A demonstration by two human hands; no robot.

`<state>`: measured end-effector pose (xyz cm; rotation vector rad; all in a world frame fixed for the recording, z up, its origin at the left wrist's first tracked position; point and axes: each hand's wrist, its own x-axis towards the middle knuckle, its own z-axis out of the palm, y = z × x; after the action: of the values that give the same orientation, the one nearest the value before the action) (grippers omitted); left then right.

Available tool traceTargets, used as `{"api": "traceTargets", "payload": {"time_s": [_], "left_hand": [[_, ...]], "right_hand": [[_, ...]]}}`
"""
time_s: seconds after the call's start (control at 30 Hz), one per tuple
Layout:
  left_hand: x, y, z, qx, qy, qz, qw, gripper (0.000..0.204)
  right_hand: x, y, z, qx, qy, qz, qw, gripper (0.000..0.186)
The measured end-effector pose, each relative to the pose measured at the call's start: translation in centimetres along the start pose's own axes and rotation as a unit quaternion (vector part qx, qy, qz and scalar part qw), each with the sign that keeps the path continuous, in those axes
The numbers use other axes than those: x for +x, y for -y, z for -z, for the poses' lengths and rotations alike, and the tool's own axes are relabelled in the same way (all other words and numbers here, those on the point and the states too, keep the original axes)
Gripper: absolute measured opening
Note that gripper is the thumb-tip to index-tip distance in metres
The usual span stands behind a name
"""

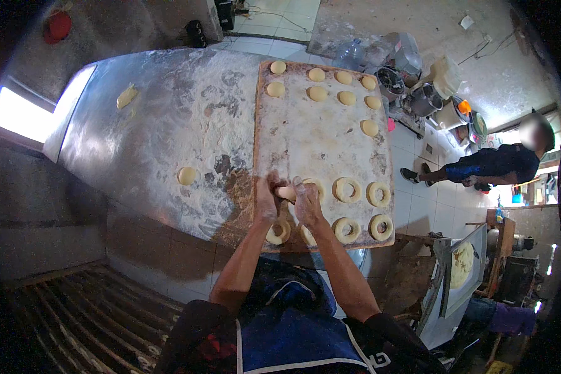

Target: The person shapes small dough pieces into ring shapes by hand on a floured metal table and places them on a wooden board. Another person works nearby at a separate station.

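Observation:
My left hand (266,196) and my right hand (306,201) are closed on a piece of pale dough (283,193) over the lower left part of a floury wooden board (324,156). Dough rings (347,230) lie beside and below my hands, one partly hidden behind my right hand. Several round dough balls (318,93) rest in rows on the upper part of the board. A single dough ball (186,176) sits on the flour-dusted metal table (131,137) to the left.
A yellowish lump (127,96) lies on the table. A co-worker (492,162) stands on the tiled floor to the right. Buckets (425,100) and a water jug (349,55) line the back right. A tray of pale dough (461,265) is at lower right, dark slatted racking (87,311) at lower left.

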<state>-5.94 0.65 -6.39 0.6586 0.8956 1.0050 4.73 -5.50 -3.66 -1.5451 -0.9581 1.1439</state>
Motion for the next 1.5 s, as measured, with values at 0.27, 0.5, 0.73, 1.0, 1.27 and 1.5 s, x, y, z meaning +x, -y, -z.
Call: {"api": "traceTargets", "payload": {"time_s": [0.27,0.5,0.73,1.0,1.27,1.5], "left_hand": [[2.4,-0.2,-0.1,-0.186,-0.043,0.139,0.972,0.036],[2.7,-0.7,0.2,0.066,0.012,-0.048,0.997,0.032],[7.2,-1.5,1.9,0.219,0.049,-0.143,0.964,0.031],[11.9,-4.5,0.5,0.612,-0.023,-0.169,0.772,0.024],[10.9,-4.9,0.9,0.625,0.077,-0.310,0.712,0.025],[8.7,-10.0,11.1,0.613,-0.170,-0.292,0.714,0.027]], "right_hand": [[0.9,1.4,0.2,-0.085,-0.028,0.021,0.996,0.063],[2.7,0.9,-0.5,0.024,-0.011,0.053,0.998,0.049],[5.4,2.6,0.3,-0.013,0.009,0.217,0.976,0.031],[8.5,0.8,2.5,-0.408,-0.119,0.021,0.905,0.080],[7.0,0.2,2.1,-0.370,-0.088,0.067,0.922,0.058],[0.4,3.3,0.5,-0.247,-0.109,0.140,0.953,0.038]]}}
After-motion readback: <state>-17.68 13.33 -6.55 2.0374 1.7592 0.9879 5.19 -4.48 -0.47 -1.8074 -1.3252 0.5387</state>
